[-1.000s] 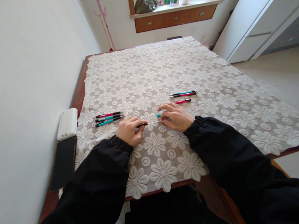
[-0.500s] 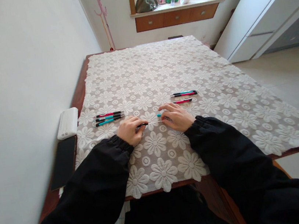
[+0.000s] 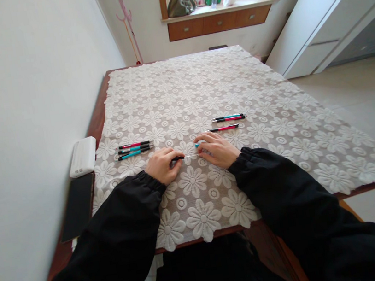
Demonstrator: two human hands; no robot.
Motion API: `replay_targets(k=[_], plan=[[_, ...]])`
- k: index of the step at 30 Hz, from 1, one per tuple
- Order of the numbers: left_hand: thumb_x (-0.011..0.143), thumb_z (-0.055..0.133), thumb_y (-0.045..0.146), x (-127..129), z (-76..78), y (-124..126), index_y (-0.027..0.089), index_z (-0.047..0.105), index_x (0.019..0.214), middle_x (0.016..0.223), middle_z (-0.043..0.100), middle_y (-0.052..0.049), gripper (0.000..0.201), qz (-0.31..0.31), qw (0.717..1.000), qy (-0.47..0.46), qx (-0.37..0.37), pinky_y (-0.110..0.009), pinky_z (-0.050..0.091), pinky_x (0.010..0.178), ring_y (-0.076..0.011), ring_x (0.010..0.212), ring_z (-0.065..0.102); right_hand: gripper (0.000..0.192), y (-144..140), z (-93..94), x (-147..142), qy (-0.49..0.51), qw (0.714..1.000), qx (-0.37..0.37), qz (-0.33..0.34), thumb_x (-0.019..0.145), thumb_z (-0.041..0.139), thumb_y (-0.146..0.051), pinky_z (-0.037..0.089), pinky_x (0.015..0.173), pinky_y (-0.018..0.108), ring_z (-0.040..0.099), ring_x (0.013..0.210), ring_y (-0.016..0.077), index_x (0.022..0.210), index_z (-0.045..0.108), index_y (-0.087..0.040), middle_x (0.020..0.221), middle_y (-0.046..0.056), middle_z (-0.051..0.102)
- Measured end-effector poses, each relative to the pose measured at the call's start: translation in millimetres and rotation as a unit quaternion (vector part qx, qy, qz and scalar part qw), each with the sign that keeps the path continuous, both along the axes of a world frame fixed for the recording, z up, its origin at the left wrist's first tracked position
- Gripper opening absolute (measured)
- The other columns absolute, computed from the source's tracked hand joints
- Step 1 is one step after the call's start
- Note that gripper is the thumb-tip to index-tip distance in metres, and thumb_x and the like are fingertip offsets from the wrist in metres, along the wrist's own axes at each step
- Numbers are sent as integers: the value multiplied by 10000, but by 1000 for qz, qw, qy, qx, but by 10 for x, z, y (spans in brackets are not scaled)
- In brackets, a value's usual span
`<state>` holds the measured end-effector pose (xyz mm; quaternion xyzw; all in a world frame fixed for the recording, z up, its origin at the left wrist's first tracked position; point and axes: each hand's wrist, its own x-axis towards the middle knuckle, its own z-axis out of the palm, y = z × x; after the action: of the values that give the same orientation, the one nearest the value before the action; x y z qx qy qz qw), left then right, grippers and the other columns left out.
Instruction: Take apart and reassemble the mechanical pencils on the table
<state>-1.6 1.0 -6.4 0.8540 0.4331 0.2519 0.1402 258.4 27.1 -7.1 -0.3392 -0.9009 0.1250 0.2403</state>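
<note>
From where I stand, one pen looks to be in separate parts between the two hands at the centre of the frame, while the others appear whole. The left hand [image 3: 163, 165] is closed in a pinch around a black piece [image 3: 177, 158], from which a thin white rod [image 3: 190, 156] runs across to the right hand [image 3: 220, 149]. That hand is curled nearly closed, seemingly around a turquoise piece [image 3: 197, 145] poking out past its fingers; whether it pinches the rod too, I can't tell. So these parts are not joined at this moment, I judge. Three pens [image 3: 136, 150] lie together left of centre on the cloth-covered surface [image 3: 179, 83]; a pair of pens [image 3: 228, 118] and a single red-and-black pen [image 3: 224, 128] lie right of centre, all out of either grasp
</note>
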Motion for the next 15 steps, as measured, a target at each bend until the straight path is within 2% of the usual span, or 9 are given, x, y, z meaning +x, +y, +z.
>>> replay_targets(k=[15], plan=[[915, 589, 232, -5, -4, 2, 225, 730, 1040, 1000, 731, -44, 188, -10, 1000, 14, -6, -350, 528, 833, -206, 915, 675, 63, -1, -23, -14, 8, 1000, 0, -1, 935, 621, -198, 455, 1055, 497, 556, 1196, 283, 907, 674, -214, 1246, 90, 657]])
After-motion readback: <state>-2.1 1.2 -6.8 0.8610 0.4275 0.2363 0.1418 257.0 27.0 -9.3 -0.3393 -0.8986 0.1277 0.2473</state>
